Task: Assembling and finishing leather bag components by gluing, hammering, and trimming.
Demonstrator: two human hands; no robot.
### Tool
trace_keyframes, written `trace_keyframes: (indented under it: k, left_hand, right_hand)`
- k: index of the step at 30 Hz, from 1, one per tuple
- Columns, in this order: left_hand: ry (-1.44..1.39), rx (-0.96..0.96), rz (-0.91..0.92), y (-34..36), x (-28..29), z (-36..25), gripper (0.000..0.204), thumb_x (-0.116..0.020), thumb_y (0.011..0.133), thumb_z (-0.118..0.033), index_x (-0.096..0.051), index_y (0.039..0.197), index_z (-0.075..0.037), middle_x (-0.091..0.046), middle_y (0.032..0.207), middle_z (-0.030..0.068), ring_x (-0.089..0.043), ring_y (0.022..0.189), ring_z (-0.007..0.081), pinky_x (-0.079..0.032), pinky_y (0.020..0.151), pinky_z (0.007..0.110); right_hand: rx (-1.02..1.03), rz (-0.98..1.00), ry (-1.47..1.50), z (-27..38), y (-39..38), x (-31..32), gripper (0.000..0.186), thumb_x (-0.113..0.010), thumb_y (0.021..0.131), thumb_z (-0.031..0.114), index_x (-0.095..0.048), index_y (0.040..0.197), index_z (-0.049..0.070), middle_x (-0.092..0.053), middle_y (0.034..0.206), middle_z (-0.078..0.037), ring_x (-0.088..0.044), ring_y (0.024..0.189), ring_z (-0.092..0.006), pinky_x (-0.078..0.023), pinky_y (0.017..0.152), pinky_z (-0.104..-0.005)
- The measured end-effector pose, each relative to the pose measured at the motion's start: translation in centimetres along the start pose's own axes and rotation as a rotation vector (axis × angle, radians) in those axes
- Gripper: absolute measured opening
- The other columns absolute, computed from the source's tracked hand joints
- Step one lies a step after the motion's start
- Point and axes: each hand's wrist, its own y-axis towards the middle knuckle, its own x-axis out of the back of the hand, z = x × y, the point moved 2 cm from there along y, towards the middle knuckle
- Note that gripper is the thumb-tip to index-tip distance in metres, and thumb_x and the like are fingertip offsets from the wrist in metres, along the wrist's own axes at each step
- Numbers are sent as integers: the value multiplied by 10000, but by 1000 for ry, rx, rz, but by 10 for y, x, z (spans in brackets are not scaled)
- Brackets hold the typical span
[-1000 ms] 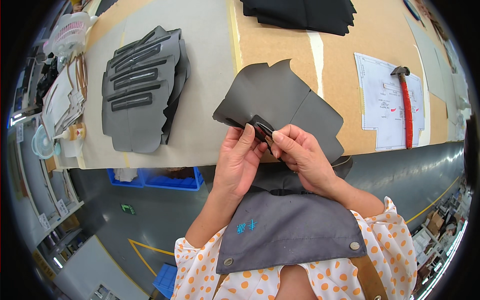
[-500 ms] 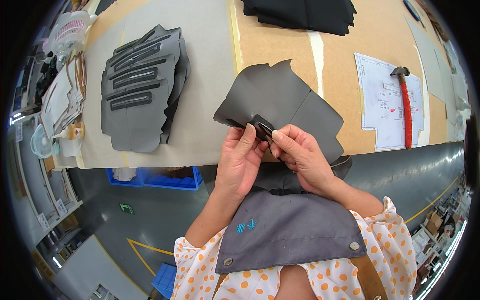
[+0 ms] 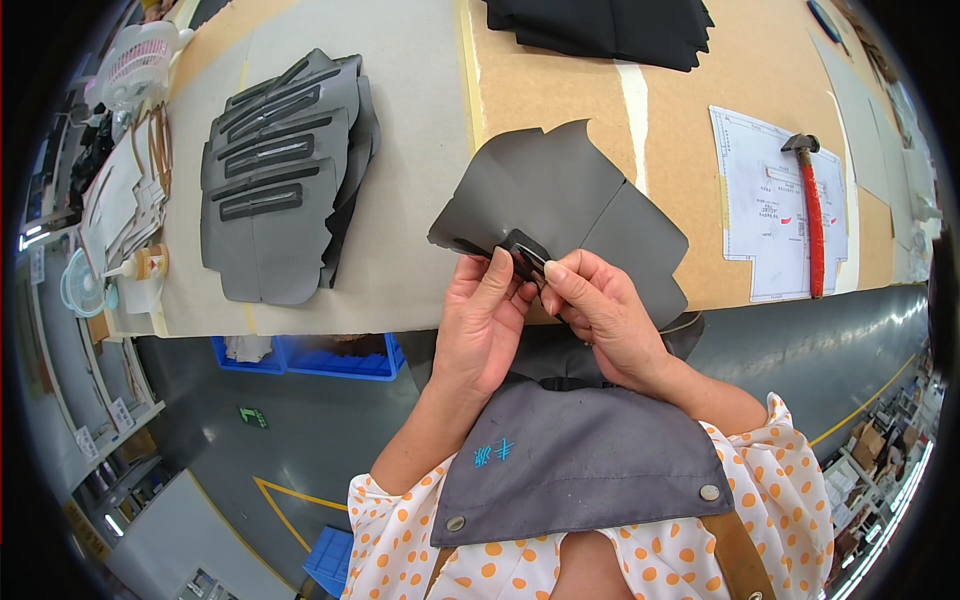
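I have a dark grey cut panel [image 3: 595, 200] raised at the front of the worktable, with a black raised slot piece [image 3: 524, 249] near its lower edge. My left hand [image 3: 478, 322] pinches the panel beside that slot, thumb on top and fingers curled beneath. My right hand [image 3: 599, 317] is closed on the slot's right side, thumb and index finger pressing on the narrow black strip there. The fingertips of both hands are close together, and what lies under the panel is hidden.
Left are stacked grey panels [image 3: 265, 250], white pattern sheets [image 3: 112, 215], a glue bottle [image 3: 152, 263] and a pink-white basket [image 3: 135, 60]. A black material stack [image 3: 597, 30] lies at the back; a red-handled hammer [image 3: 814, 235] rests on a paper pattern [image 3: 745, 200]. Blue bins [image 3: 340, 365] sit below.
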Motion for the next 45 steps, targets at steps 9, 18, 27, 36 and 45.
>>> trace_keyframes:
  k: [9,18,27,36,45]
  left_hand:
    - [-28,-7,-62,0,3,-3,139,-618,1067,-234,-613,1162,-132,-689,1112,8,-639,1029,106,-504,925,295]
    - [25,-5,-88,-6,12,-9,241,-580,1082,-263,-597,1194,-50,-694,1155,60,-677,1074,165,-580,973,335]
    - [223,20,-122,-12,16,-4,224,-597,1077,-283,-629,1071,-61,-671,1019,45,-662,971,152,-523,702,277]
    - [283,-3,-134,-19,11,-2,222,-603,1076,-278,-591,1058,-57,-653,1004,43,-630,963,140,-475,701,279]
    - [387,-50,-192,-3,-1,-22,212,-643,1053,-262,-630,1062,-50,-659,916,30,-659,769,107,-458,542,226]
  right_hand:
    - [24,11,-54,2,-3,6,218,-618,1065,282,-613,1077,64,-623,894,32,-510,796,-28,-380,701,-193]
    - [108,-20,-168,26,-24,8,277,-686,1019,215,-587,1219,51,-614,919,33,-549,821,-54,-457,722,-217]
    - [660,-324,-1117,32,47,35,247,-771,906,210,-646,1060,63,-702,871,-113,-671,763,-301,-513,680,-368]
    - [776,-390,-1251,25,53,31,268,-802,864,225,-656,1045,91,-701,852,-82,-696,787,-279,-527,672,-378]
    - [679,-318,-909,49,37,47,197,-752,944,181,-683,1088,66,-673,829,-14,-644,745,-134,-509,665,-313]
